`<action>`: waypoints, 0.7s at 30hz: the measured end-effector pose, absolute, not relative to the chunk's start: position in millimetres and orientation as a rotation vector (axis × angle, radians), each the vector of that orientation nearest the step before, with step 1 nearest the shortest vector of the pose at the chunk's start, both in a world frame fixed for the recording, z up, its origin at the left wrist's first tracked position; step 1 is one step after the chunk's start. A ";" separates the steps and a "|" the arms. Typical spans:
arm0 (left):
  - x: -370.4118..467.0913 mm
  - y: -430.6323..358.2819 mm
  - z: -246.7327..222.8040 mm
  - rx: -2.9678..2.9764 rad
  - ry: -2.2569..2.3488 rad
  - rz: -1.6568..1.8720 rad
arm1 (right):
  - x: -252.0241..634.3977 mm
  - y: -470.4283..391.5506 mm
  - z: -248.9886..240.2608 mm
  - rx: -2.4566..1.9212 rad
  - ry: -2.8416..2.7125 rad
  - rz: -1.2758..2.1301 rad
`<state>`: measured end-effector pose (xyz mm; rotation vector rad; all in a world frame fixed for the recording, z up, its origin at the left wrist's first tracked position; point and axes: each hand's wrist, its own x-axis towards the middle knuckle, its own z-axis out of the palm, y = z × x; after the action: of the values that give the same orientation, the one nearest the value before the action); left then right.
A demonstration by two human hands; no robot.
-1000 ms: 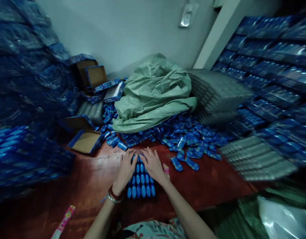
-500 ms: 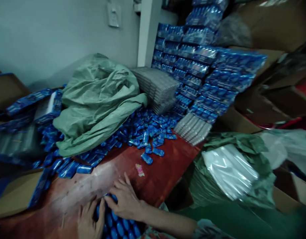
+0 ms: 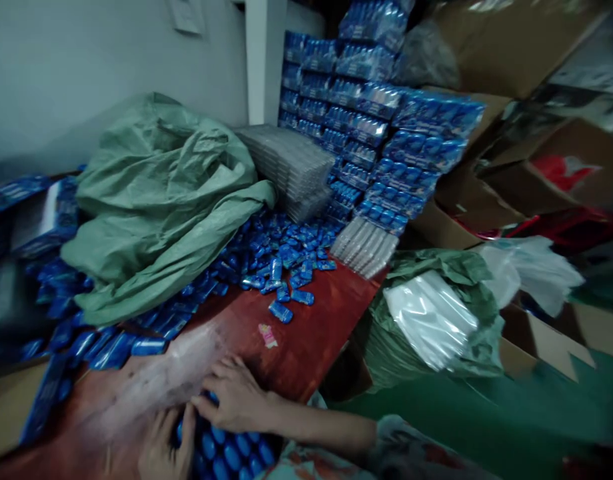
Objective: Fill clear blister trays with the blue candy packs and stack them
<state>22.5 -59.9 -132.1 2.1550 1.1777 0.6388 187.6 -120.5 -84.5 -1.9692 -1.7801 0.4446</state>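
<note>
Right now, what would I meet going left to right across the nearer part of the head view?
Open box → left hand → right hand → shiny white plastic → crumpled plastic.

The person wears a loose, pale grey-green patterned sleeve [image 3: 404,443] well behind the right fingers [image 3: 221,380]; pale cloth [image 3: 311,465] nearer them bears reddish shapes

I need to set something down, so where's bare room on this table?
Bare red tabletop lies right of the pink scrap, between loose blue packets and the table's right edge; a paler strip between the left hand and front packets. It's crowded around the green sheet and clear tray stack, and where the right hand rests on blue pieces.
</note>
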 end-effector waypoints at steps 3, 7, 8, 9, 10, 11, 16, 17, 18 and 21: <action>35.1 -58.8 -119.6 1.784 1.184 0.645 | 193.1 -116.5 -81.4 -1.919 -1.730 0.507; 26.8 -44.2 -113.2 1.582 1.254 0.717 | 201.3 -104.5 -65.7 -1.777 -1.746 0.575; 20.3 -39.5 -112.6 1.582 1.236 0.681 | 201.7 -101.0 -61.4 -1.718 -1.797 0.594; 13.4 -35.1 -111.6 1.597 1.189 0.617 | 201.0 -98.2 -57.5 -1.666 -1.860 0.624; 6.9 -30.9 -109.9 1.633 1.124 0.534 | 199.1 -96.1 -54.2 -1.631 -1.928 0.662; 1.6 -26.8 -107.6 1.702 1.045 0.426 | 196.3 -94.8 -51.8 -1.619 -1.992 0.701; 4.6 -0.6 -92.4 2.021 0.700 -0.057 | 178.4 -97.0 -52.8 -1.681 -2.128 0.688; 10.5 6.2 -89.6 2.031 0.646 -0.116 | 175.7 -97.9 -54.2 -1.680 -2.136 0.671; 17.4 13.3 -87.1 2.033 0.596 -0.167 | 173.5 -98.8 -55.5 -1.681 -2.137 0.656; 38.6 32.7 -80.8 2.040 0.443 -0.345 | 170.0 -101.4 -58.0 -1.671 -2.135 0.638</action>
<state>38.6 32.7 -80.8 2.0401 0.4430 -0.3452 170.0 -101.4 -58.0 -1.6713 -2.1348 0.6380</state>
